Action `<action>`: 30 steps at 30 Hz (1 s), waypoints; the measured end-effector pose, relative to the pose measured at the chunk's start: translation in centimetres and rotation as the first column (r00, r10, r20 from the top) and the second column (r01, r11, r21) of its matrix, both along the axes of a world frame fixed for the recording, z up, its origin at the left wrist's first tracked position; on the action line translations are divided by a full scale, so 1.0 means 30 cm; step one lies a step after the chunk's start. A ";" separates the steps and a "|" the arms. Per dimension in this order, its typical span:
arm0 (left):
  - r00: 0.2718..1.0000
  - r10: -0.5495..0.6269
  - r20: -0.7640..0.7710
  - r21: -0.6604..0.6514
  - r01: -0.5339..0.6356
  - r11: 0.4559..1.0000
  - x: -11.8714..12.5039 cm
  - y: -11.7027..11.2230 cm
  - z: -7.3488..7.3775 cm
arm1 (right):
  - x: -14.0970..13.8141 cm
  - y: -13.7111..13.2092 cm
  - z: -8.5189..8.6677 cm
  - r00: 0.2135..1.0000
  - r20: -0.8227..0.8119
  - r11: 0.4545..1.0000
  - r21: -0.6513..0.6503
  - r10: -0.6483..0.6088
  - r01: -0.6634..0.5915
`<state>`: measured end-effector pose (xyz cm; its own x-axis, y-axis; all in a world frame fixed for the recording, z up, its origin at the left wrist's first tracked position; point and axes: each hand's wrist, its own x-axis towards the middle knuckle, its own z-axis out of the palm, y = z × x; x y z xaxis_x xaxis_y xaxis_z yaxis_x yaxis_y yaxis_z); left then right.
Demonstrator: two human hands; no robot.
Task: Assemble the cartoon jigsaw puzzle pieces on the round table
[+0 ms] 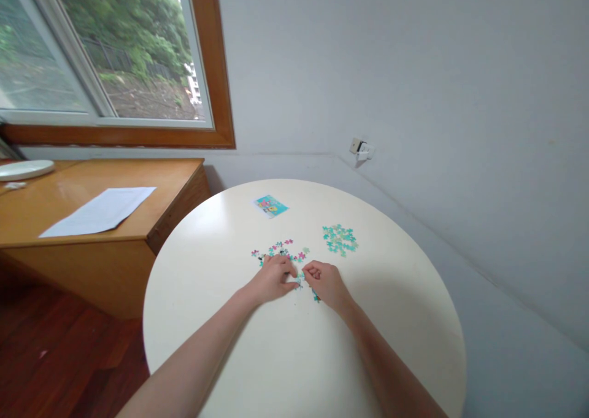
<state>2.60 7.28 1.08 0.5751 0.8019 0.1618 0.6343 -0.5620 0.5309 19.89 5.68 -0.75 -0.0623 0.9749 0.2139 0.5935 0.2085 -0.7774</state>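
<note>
Loose jigsaw puzzle pieces (301, 256), pink, teal and black, lie scattered on the round white table (257, 363), just beyond my hands. My left hand (275, 278) rests at the near side of this scatter, its thumb held apart from the bent fingers; its palm side is hidden. Close by on the right, my right hand (323, 280) has thumb and forefinger pinched together and the other fingers curled in. Whatever the pinch holds is too small to make out. Pale blue pieces (299, 280) show between the hands, and a few darker pieces (316, 296) lie partly under my right hand.
Farther right is a separate cluster of green and teal puzzle pieces (340, 240). A small colourful picture card (270, 206) lies toward the table's far edge. On the left, a wooden desk (175, 185) bears a white paper sheet (101, 211). A wall socket (361, 148) sits behind.
</note>
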 end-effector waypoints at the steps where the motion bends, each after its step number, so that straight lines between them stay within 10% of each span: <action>1: 1.000 -0.001 0.001 0.000 0.001 1.000 0.000 0.000 0.000 | 0.000 0.000 -0.001 1.000 0.003 1.000 -0.001 0.005 -0.005; 30: 0.999 -0.032 -0.004 -0.052 0.031 0.998 -0.008 0.008 0.003 | -0.006 -0.008 0.009 0.998 -0.029 0.998 -0.039 0.051 -0.052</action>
<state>2.35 7.53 1.16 0.6009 0.7906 0.1179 0.6190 -0.5536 0.5571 19.69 5.43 -0.49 -0.1071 0.9783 0.1773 0.5606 0.2067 -0.8019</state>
